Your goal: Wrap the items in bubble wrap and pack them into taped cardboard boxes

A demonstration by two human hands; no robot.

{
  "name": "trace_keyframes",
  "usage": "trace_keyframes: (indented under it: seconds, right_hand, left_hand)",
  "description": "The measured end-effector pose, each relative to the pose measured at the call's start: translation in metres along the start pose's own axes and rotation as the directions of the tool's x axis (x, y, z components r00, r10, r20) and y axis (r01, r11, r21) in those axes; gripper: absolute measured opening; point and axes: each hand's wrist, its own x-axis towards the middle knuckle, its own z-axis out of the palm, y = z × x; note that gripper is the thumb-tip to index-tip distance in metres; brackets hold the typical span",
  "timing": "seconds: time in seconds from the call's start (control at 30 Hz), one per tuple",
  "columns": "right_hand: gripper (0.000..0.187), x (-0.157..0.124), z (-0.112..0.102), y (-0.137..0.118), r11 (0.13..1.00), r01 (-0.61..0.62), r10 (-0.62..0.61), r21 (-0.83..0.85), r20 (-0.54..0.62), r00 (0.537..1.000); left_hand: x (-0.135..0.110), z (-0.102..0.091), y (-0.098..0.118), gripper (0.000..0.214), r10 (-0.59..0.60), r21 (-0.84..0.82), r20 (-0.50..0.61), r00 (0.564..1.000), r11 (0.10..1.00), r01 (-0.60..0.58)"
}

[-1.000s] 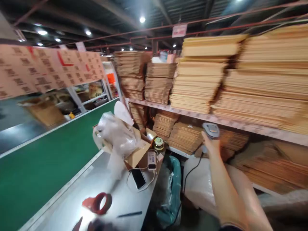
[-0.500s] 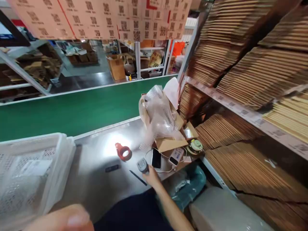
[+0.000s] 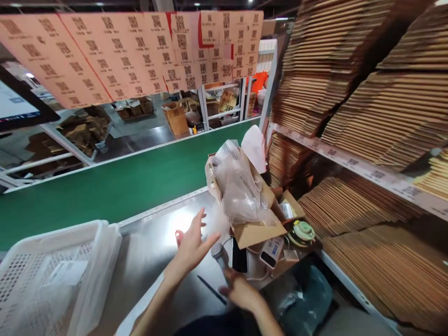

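Head view, low at 6 o'clock: the right hand (image 3: 241,293) is at the near edge of the shiny table (image 3: 150,261). Its fingertips are at the handle of the grey scanner (image 3: 219,252), which stands just at 11 o'clock from that hand. It is blurry there, so I cannot tell if the hand grips the scanner or only touches it. A black pen (image 3: 212,289) lies at 9 o'clock from the hand.

A little farther in, the left hand (image 3: 192,245) has its fingers spread wide and holds nothing. It hangs over a red tape holder (image 3: 178,234), which peeks out at its 10 o'clock side.

At 3 o'clock from the scanner lie a black phone (image 3: 240,255) and a small white gadget (image 3: 271,252) with white wires. Behind them sits a cardboard box (image 3: 261,231) stuffed with bubble wrap (image 3: 241,186). A white basket (image 3: 101,252) is at 8 o'clock in the picture. The green belt (image 3: 105,186) runs past the far side of the table.

I think the scanner is the wobbly one. It stands tall near the edge, so a bump could tip it onto the phone or off the table. A finger could also catch the wires and drag the gadget. The wide left hand could knock the tape holder away.
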Motion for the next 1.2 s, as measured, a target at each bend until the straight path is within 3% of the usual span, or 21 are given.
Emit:
trace_keyframes:
  seconds: [0.07, 0.1, 0.13, 0.17, 0.23, 0.27, 0.33, 0.4, 0.47, 0.53, 0.63, 0.7, 0.77, 0.83, 0.9, 0.97, 1.03, 1.13, 1.2]
  right_hand:
    - [0.060, -0.025, -0.048, -0.005, 0.968, 0.050, -0.092, 0.247, 0.160, 0.983]
    - [0.060, -0.032, -0.075, -0.009, 0.931, 0.083, -0.141, 0.355, 0.143, 0.980]
    - [0.055, -0.034, -0.103, -0.015, 0.910, 0.109, -0.134, 0.401, 0.035, 0.990]
    - [0.053, -0.031, -0.129, -0.022, 0.914, 0.147, -0.118, 0.379, -0.100, 0.988]
    - [0.055, -0.009, -0.173, -0.038, 0.953, 0.228, -0.146, 0.201, -0.357, 0.923]
    - [0.059, 0.008, -0.189, -0.045, 0.962, 0.261, -0.206, 0.083, -0.413, 0.887]
    - [0.066, 0.046, -0.209, -0.053, 0.948, 0.298, -0.318, -0.112, -0.364, 0.876]
    - [0.063, 0.078, -0.215, -0.052, 0.945, 0.255, -0.297, -0.203, -0.216, 0.930]
    - [0.062, 0.100, -0.213, -0.044, 0.959, 0.141, -0.173, -0.246, -0.112, 0.979]
    - [0.063, 0.109, -0.207, -0.035, 0.962, 0.053, -0.071, -0.267, -0.059, 0.996]
    - [0.062, 0.111, -0.195, -0.025, 0.959, 0.049, -0.052, -0.278, -0.007, 0.999]
    - [0.066, 0.110, -0.186, -0.023, 0.956, 0.078, -0.093, -0.281, -0.040, 0.995]
    - [0.073, 0.110, -0.177, -0.022, 0.946, 0.083, -0.142, -0.314, -0.168, 0.976]
    - [0.082, 0.113, -0.172, -0.021, 0.921, 0.058, -0.201, -0.385, -0.344, 0.917]
    - [0.089, 0.119, -0.174, -0.023, 0.887, 0.029, -0.271, -0.461, -0.469, 0.841]
    - [0.092, 0.128, -0.184, -0.026, 0.870, 0.001, -0.290, -0.493, -0.510, 0.810]
    - [0.092, 0.137, -0.198, -0.029, 0.882, -0.018, -0.229, -0.471, -0.461, 0.857]
    - [0.087, 0.144, -0.208, -0.028, 0.904, 0.000, -0.132, -0.428, -0.279, 0.951]
    - [0.073, 0.142, -0.202, -0.023, 0.898, 0.047, -0.157, -0.438, -0.217, 0.963]
  left_hand:
    - [0.004, 0.016, -0.014, 0.065, -0.023, -0.051, 0.097, 0.995, 0.998, 0.028]
    - [0.004, 0.024, -0.016, 0.058, 0.015, -0.063, 0.121, 0.993, 0.998, -0.007]
    - [0.005, 0.033, -0.015, 0.052, 0.063, -0.078, 0.117, 0.991, 0.995, -0.055]
    - [0.007, 0.041, -0.010, 0.047, 0.116, -0.090, 0.103, 0.988, 0.990, -0.107]
    - [0.013, 0.057, 0.003, 0.045, 0.210, -0.115, 0.078, 0.975, 0.973, -0.201]
    - [0.017, 0.063, 0.010, 0.047, 0.251, -0.131, 0.095, 0.963, 0.963, -0.238]
    - [0.026, 0.068, 0.020, 0.052, 0.305, -0.140, 0.174, 0.936, 0.949, -0.283]
    - [0.036, 0.061, 0.024, 0.052, 0.304, -0.109, 0.254, 0.918, 0.952, -0.286]
    - [0.050, 0.043, 0.021, 0.043, 0.251, -0.070, 0.249, 0.935, 0.968, -0.242]
    - [0.075, 0.020, 0.016, 0.033, 0.209, -0.053, 0.144, 0.967, 0.978, -0.204]
    - [0.137, -0.007, 0.014, 0.027, 0.212, -0.018, -0.052, 0.976, 0.977, -0.213]
    - [0.187, -0.013, 0.019, 0.029, 0.224, 0.048, -0.153, 0.963, 0.975, -0.219]
    - [0.237, -0.008, 0.026, 0.033, 0.215, 0.131, -0.249, 0.944, 0.974, -0.187]
    - [0.279, 0.004, 0.034, 0.037, 0.177, 0.195, -0.308, 0.935, 0.974, -0.120]
    - [0.309, 0.018, 0.039, 0.033, 0.122, 0.204, -0.290, 0.949, 0.977, -0.063]
    - [0.327, 0.029, 0.042, 0.018, 0.095, 0.177, -0.219, 0.971, 0.983, -0.056]
    - [0.334, 0.036, 0.042, 0.004, 0.117, 0.143, -0.165, 0.979, 0.985, -0.094]
    - [0.330, 0.035, 0.044, 0.006, 0.171, 0.077, -0.165, 0.971, 0.984, -0.160]
    - [0.323, 0.027, 0.044, 0.007, 0.198, 0.030, -0.205, 0.959, 0.980, -0.196]
